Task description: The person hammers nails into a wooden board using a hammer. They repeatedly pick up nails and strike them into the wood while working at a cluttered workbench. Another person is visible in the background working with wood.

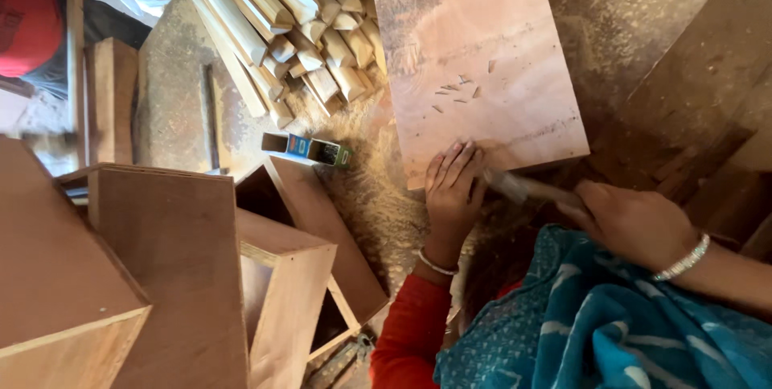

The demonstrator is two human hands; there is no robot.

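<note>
Plywood panel (pixel 482 59): square, reddish-brown, lying flat on the sawdust-covered floor (pixel 370 196) directly ahead of the person. A scatter of small nails (pixel 457 93) rests loose on its face, near the middle.

Left hand (pixel 452 189): fingers extended and pressed together, fingertips resting on the near edge of the panel; whether a nail is pinched beneath them cannot be told. Thin bangle at the wrist, red sleeve below.

Right hand (pixel 635 224): clenched around the handle of a hammer (pixel 527 188). The tool is blurred; its head sits just beside the left fingertips at the panel's near edge. Beaded bracelet at the wrist.

Surroundings: a small open nail box (pixel 308 148), green and blue, lies on the floor just left of the panel. Behind it, a stack of pale wooden sticks (pixel 281 11) with cut ends facing the viewer, touching the panel's upper left corner. At left, several open plywood boxes (pixel 281 276) stand close together, one leaning on its neighbour. Blue patterned cloth (pixel 595 325) covers the person's lap at lower right. Another person's red garment (pixel 28 19) shows at the top left corner.
</note>
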